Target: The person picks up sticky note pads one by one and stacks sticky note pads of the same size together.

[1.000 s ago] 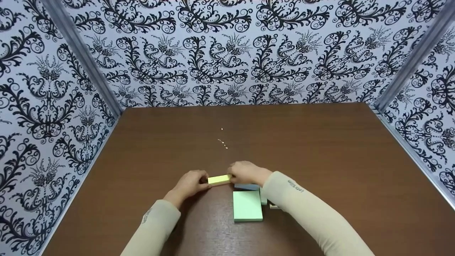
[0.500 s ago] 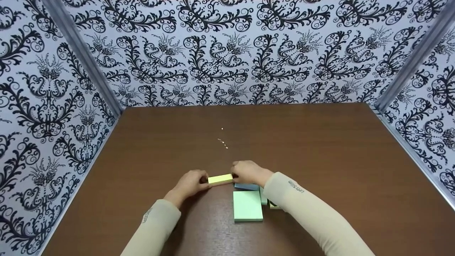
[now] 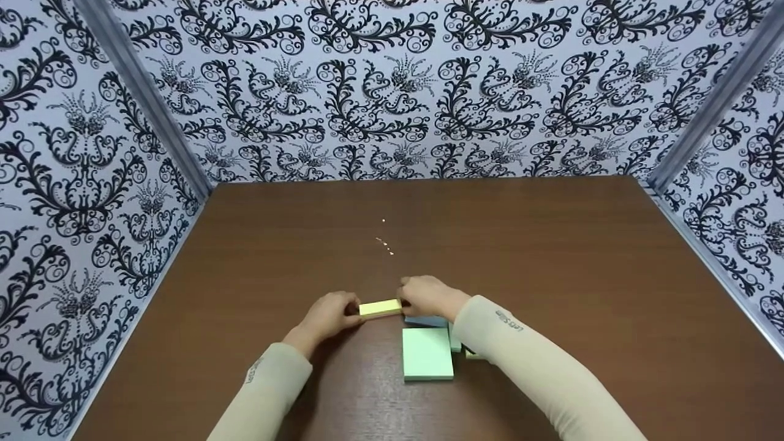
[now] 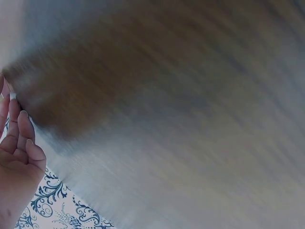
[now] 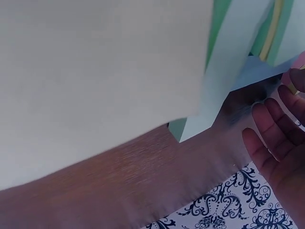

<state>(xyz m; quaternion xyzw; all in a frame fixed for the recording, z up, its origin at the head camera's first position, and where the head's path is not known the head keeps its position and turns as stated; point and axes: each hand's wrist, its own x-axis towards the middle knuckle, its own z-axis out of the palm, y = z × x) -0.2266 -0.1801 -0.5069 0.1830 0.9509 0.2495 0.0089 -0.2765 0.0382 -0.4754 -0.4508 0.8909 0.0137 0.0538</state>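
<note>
A narrow yellow-topped block of sticky notes (image 3: 380, 308) lies between both hands in the head view. My left hand (image 3: 331, 313) pinches its left end between thumb and fingers. At the opposite end, my right hand (image 3: 427, 297) holds it with bent fingers. The right wrist view shows pink and yellow edges of the block (image 5: 296, 72) by the thumb of the right hand (image 5: 286, 138). In the left wrist view, the left hand (image 4: 19, 162) is at the left edge and its hold is mostly cut off.
A blue sticky note pad (image 3: 427, 321) lies under the right wrist. In front is a square light-green pad (image 3: 427, 354), with another green pad (image 3: 455, 340) beside it. Something yellow (image 3: 474, 354) peeks out by the right sleeve. Patterned walls (image 3: 392, 92) enclose the wooden table (image 3: 520, 245).
My right fingers have shifted slightly right along the block, uncovering more of its yellow top. The left hand has stayed almost still, and the pads in front have not moved.
</note>
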